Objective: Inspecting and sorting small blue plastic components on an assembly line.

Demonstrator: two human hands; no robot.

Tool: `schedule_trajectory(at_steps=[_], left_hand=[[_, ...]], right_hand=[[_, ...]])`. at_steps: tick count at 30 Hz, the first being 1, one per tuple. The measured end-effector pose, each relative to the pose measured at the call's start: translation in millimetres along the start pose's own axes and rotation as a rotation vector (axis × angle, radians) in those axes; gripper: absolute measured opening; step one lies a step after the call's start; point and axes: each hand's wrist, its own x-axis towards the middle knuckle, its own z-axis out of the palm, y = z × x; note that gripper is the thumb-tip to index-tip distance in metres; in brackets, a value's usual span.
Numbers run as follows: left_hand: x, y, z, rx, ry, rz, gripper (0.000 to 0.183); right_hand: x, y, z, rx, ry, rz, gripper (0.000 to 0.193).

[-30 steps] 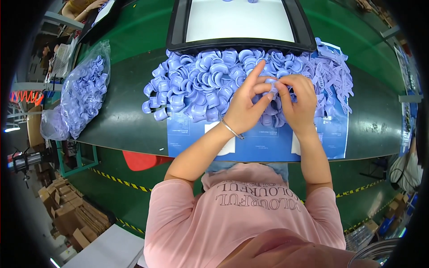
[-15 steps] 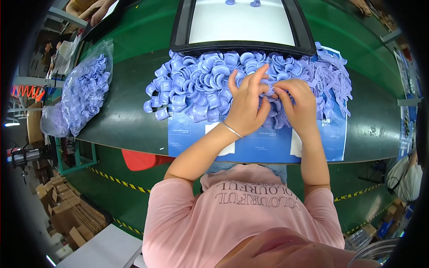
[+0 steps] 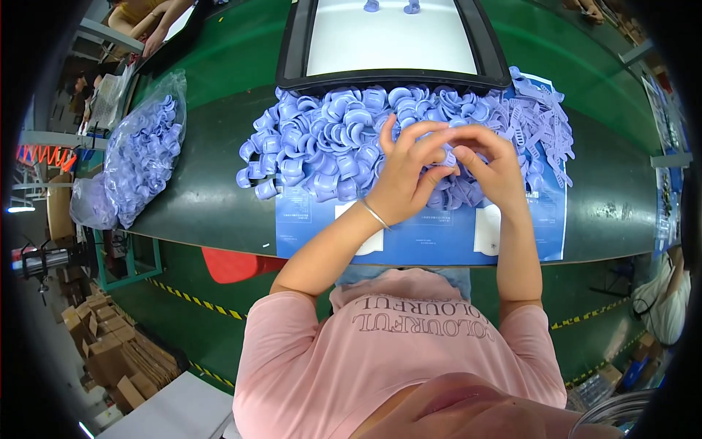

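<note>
Above the near edge of a heap of curved lilac plastic pieces (image 3: 322, 143), my two hands meet around one small lilac plastic part (image 3: 449, 158). My left hand (image 3: 409, 172) pinches it between thumb and fingers, with the index finger raised. From the other side, my right hand (image 3: 497, 172) closes on the same part with thumb and fingers, its knuckles arched over it. Fingers cover much of the part, so its full shape is hidden. To the right of the heap lie flat, slotted lilac strap pieces (image 3: 541, 124).
Behind the heap stands a black tray (image 3: 395, 77) with a white bottom and two small lilac pieces (image 3: 412, 6). A clear bag of lilac pieces (image 3: 146, 154) lies at the left. Under the heap is a blue printed sheet (image 3: 311, 227). A red stool (image 3: 230, 265) is below the table edge.
My right hand's fingers have arched over toward my left fingers, and both hands have closed in around the small part. The view has shifted slightly.
</note>
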Motion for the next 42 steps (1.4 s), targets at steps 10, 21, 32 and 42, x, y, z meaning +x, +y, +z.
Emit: schedule_trajectory(at_steps=[10, 21, 32, 42], left_hand=[[2.2, 15.3, -4.1, -0.206, -0.022, -0.266, 0.065], [1.7, 45.2, -68.8, 0.035, 0.102, -0.042, 0.064], [-9.6, -58.9, -216.1, 0.316, 0.130, -0.121, 0.060], [-73.9, -182.8, -320.9, 0.671, 0.207, -0.333, 0.043]], right_hand=[[-9.0, -2.5, -3.1, -0.607, -0.002, -0.411, 0.005], [-5.2, -49.5, 19.4, -0.383, -0.230, -0.285, 0.010], [110.6, -60.1, 49.7, -0.729, -0.091, -0.585, 0.004], [390.5, 2.0, 225.0, -1.330, -0.666, -0.468, 0.029]])
